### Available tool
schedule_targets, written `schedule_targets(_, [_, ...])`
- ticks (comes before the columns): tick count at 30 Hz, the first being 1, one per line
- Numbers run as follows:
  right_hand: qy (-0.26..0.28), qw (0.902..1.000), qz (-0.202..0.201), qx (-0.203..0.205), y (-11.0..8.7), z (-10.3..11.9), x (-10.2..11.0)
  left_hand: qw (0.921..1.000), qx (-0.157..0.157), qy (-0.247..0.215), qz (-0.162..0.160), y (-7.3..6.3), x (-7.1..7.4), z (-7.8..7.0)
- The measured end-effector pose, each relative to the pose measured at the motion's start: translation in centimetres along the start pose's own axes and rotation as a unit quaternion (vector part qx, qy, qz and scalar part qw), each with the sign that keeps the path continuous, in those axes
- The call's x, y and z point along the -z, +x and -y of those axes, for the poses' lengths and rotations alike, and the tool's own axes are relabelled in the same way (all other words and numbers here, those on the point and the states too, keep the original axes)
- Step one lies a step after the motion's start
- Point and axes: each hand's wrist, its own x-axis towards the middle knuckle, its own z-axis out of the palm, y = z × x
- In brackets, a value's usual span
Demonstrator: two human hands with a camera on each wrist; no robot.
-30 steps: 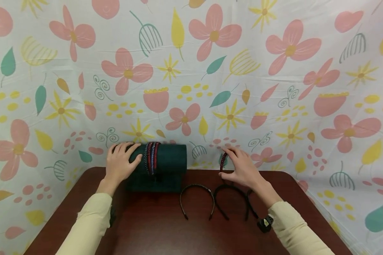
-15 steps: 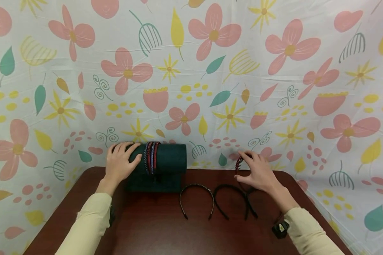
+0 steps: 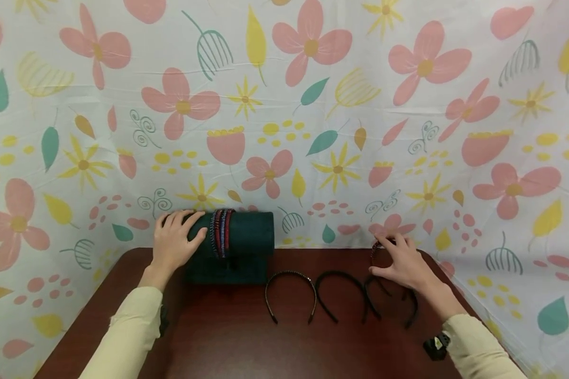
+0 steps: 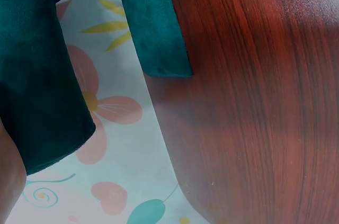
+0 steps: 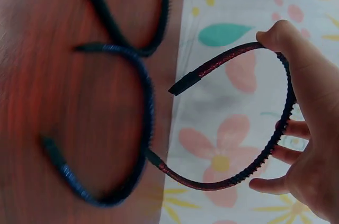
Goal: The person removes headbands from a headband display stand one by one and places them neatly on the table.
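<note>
My left hand point(image 3: 173, 242) grips the left end of a dark green velvet display stand's point(image 3: 253, 234) roll, fingers bent over its top and thumb along the front. Several glittery red and blue headbands point(image 3: 224, 234) ring the roll to the right of that hand. My right hand point(image 3: 403, 263) pinches a dark red toothed headband point(image 5: 220, 64) between thumb and fingers, raised at the table's back right. Its tips point toward the table in the right wrist view, one overlapping a blue glittery headband point(image 5: 148, 102) there.
On the dark red wooden table point(image 3: 227, 337), a beaded headband point(image 3: 289, 272) and a black one point(image 3: 340, 272) lie in a row left of the blue one. A flower-printed cloth point(image 3: 265, 105) hangs right behind the table's back edge.
My right hand has carried the red headband rightward past the row, from above the black headband to above the rightmost one. The left hand stays on the stand.
</note>
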Motion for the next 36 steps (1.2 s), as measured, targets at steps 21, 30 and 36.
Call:
schedule_targets(21, [0.004, 0.9915, 0.078, -0.104, -4.3, -5.7, -1.0, 0.9998, -0.007, 0.007, -0.016, -0.1, -0.3, 0.2])
schedule_targets(30, [0.019, 0.9927, 0.065, -0.100, -5.6, -7.8, -1.5, 0.9999, -0.007, 0.006, -0.011, 0.2, -0.3, -0.1])
schedule_targets(36, [0.007, 0.9884, 0.093, -0.120, -5.6, -9.1, -1.8, 0.9995, -0.009, 0.009, -0.028, 0.0, -0.2, 0.1])
